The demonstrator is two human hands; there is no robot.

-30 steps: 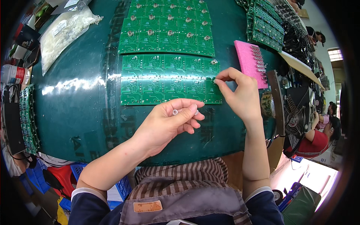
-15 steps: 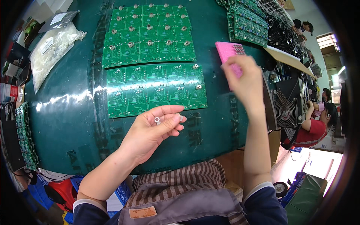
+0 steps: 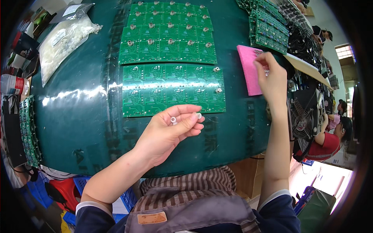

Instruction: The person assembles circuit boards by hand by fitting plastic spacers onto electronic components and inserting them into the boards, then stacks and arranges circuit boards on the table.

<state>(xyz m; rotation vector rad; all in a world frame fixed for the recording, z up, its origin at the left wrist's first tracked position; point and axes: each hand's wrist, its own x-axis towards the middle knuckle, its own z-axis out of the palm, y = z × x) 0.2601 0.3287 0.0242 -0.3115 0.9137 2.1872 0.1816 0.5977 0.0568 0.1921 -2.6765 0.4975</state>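
My left hand (image 3: pixel 167 130) is closed over the table, pinching small white plastic spacers. One ring-topped spacer (image 3: pixel 173 120) stands out between thumb and palm, and a second white spacer (image 3: pixel 199 115) shows at the fingertips. Just beyond lies a green circuit board panel (image 3: pixel 136 106), with two metal-topped parts (image 3: pixel 218 91) along its right side. At the right, my right hand (image 3: pixel 274 83) bends over a pink foam block (image 3: pixel 253 87). Its thumb and index finger come together above small metal-legged parts (image 3: pixel 267 72) in the foam; whatever lies between the fingertips is too small to make out.
Another green panel group (image 3: pixel 161 54) with rows of upright parts lies farther back. A clear bag of white pieces (image 3: pixel 62 44) is at the far left. Stacked boards (image 3: pixel 268 29) stand at back right, a fan (image 3: pixel 303 118) beyond the table's right edge. Other people are farther right.
The whole view has shifted, so things appear farther right. My right hand, blurred before, has moved slightly up and right over the foam and slowed. My left hand keeps its hold on the spacers.
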